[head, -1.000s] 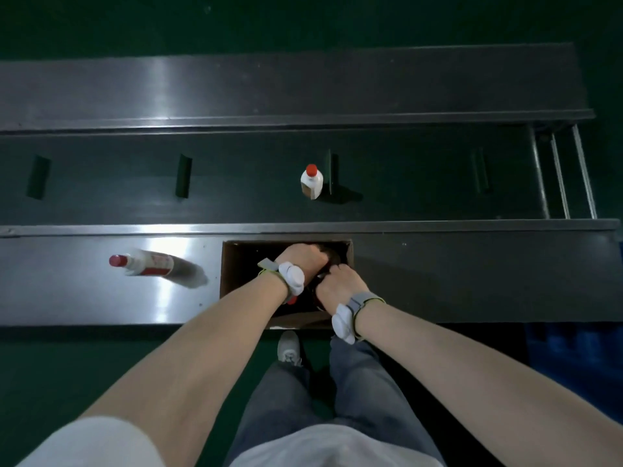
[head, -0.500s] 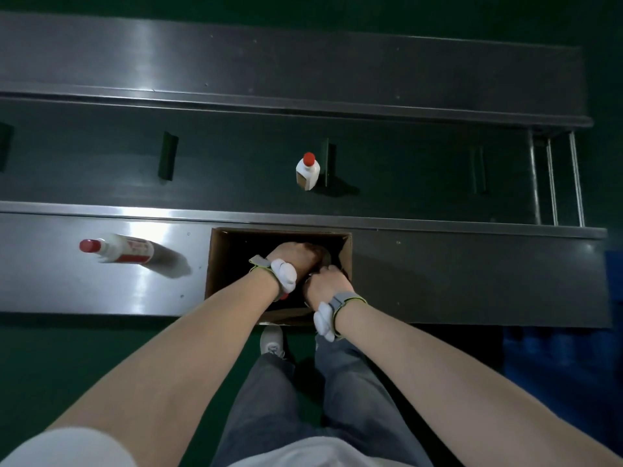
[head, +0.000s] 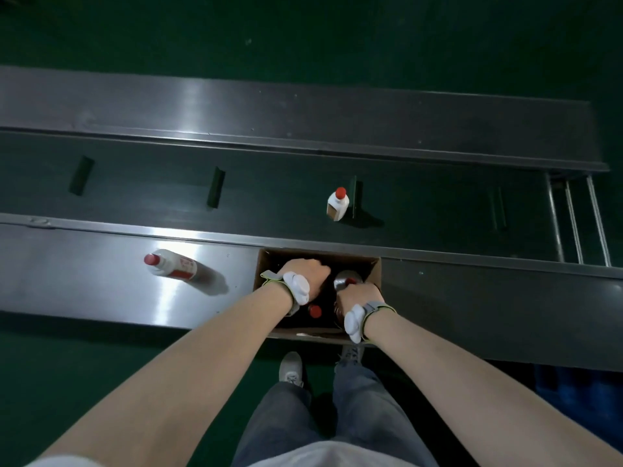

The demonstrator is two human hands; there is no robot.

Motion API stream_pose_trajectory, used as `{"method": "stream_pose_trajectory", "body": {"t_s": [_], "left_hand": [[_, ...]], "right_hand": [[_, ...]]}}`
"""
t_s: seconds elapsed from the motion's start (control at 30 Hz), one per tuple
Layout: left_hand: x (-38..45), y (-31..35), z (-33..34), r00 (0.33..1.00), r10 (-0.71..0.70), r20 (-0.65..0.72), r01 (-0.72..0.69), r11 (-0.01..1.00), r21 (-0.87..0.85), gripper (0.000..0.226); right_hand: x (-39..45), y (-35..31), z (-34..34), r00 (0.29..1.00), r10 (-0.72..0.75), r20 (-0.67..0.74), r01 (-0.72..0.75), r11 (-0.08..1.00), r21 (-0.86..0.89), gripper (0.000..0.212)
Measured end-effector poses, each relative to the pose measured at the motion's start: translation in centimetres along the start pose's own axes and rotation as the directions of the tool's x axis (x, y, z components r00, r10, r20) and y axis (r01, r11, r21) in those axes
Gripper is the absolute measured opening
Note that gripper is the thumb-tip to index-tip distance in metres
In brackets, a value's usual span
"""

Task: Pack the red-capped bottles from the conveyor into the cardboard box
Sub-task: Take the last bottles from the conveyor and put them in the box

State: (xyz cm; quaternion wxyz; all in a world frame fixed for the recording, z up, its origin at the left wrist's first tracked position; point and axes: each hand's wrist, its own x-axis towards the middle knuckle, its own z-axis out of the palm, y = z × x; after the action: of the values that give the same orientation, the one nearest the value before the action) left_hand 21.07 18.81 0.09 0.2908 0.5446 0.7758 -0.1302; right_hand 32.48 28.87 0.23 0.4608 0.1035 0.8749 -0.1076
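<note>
The open cardboard box (head: 375, 268) sits sunk into the steel ledge in front of me. My left hand (head: 305, 274) reaches down into its left half, its fingers curled and lost in the dark. My right hand (head: 358, 297) is in the right half, fingers wrapped on a red-capped bottle (head: 347, 280) whose shoulder shows just beyond them. Another red cap (head: 315, 311) shows between my wrists. One white red-capped bottle (head: 338, 204) stands on the dark conveyor belt (head: 269, 197) behind the box. Another bottle (head: 172, 266) stands on the ledge, left of the box.
Raised cleats (head: 215, 192) cross the belt at intervals. A steel ledge (head: 84, 271) runs along its near side and a steel rail (head: 303, 116) along the far side. Metal rollers (head: 573, 217) end the belt at the right. My legs and shoes (head: 291, 369) stand on green floor below.
My head has shifted, so the whole scene sits further right and lower. Both hands stay inside the box. A bottle's shoulder and red cap now show at my right fingertips.
</note>
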Motion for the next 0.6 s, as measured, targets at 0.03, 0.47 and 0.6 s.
{"method": "stream_pose_trajectory", "body": {"t_s": [0.03,0.47,0.6], "left_hand": [[-0.4,-0.2,-0.6,1.0,-0.01,0.002,0.01,1.0,0.003,0.026],[-7.1,-4.5,-8.5,0.987,-0.107,-0.122,0.101,0.993,-0.055,0.028],[-9.9,-8.4,-8.9,0.965,-0.179,-0.194,0.158,0.98,-0.118,0.03]], "right_hand": [[-0.7,-0.1,-0.8,1.0,0.0,-0.02,0.0,1.0,-0.009,0.027],[-6.2,-3.0,-10.8,0.931,0.15,-0.333,-0.125,0.988,0.095,0.021],[-7.0,-4.0,-14.3,0.907,0.152,-0.392,-0.113,0.986,0.121,0.031]]}}
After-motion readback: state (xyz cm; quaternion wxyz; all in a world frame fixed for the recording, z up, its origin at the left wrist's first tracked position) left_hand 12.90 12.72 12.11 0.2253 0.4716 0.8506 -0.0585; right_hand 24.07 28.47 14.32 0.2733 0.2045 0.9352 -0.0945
